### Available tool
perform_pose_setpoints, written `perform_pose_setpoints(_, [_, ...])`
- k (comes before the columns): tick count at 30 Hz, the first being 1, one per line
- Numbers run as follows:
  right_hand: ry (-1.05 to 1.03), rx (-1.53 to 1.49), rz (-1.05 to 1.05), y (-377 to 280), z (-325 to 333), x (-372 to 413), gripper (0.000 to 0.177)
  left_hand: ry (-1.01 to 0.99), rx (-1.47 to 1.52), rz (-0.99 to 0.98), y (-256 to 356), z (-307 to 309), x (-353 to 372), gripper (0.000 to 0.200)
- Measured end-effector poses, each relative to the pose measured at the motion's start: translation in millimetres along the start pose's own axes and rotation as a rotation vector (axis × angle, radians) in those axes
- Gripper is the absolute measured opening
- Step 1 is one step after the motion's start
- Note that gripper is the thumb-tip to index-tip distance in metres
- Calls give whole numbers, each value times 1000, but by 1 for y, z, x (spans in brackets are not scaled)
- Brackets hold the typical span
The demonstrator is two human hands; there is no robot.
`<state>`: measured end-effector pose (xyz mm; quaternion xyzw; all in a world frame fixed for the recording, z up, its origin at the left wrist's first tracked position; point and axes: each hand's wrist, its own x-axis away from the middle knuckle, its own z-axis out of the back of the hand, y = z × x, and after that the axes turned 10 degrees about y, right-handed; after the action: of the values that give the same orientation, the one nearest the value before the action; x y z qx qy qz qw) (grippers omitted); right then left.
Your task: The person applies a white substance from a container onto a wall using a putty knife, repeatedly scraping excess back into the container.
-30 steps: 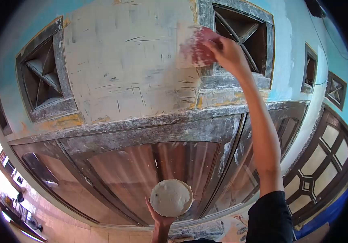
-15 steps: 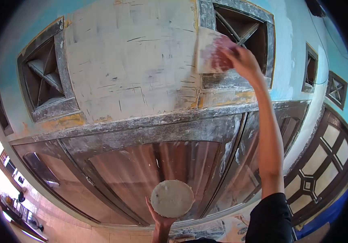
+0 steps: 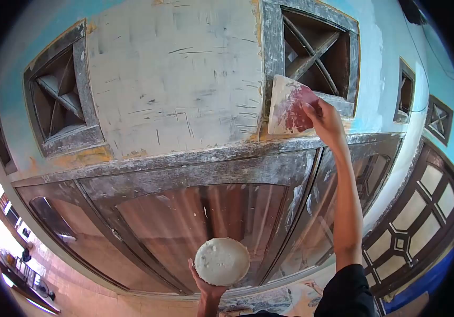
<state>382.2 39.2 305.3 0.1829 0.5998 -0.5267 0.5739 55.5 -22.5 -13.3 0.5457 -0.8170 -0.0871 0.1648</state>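
Observation:
Raised at the upper right, my right hand (image 3: 327, 120) grips a flat red scraper (image 3: 302, 108) smeared with whitish paste. The scraper lies by the lower left corner of a wooden vent frame (image 3: 274, 50), beside the patched, light grey wall (image 3: 184, 79) with its dark scratches. Low in the middle, my left hand (image 3: 208, 288) supports a round holder of pale paste (image 3: 221, 261) from below, in front of the brown glazed doors.
Another crossed vent (image 3: 60, 98) is at the left. A worn wooden beam (image 3: 184, 171) runs above the glazed doors (image 3: 147, 227). At the right stands a panelled door (image 3: 417, 211); a tiled floor (image 3: 79, 274) shows at the lower left.
My right hand and the scraper have moved down and slightly right, away from the vent opening. The paste holder in my left hand has shifted slightly left and tilted.

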Motion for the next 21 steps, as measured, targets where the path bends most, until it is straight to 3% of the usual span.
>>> perform_pose_setpoints(5, [-5,133,175,-46,-36,8,31,-42,-18,32,-3,-2,-3,79])
perform_pose_setpoints(11, [42,133,43,-1,-14,8,33,-16,3,24,-2,10,-4,80])
perform_pose_setpoints(15, [32,48,128,-32,-25,8,37,-30,4,48,-3,6,-7,77])
perform_pose_setpoints(17, [37,329,150,-33,-35,7,35,-14,-23,32,-5,6,-6,77])
perform_pose_setpoints(21, [47,181,62,-4,-13,12,34,32,-43,-30,-2,2,1,78])
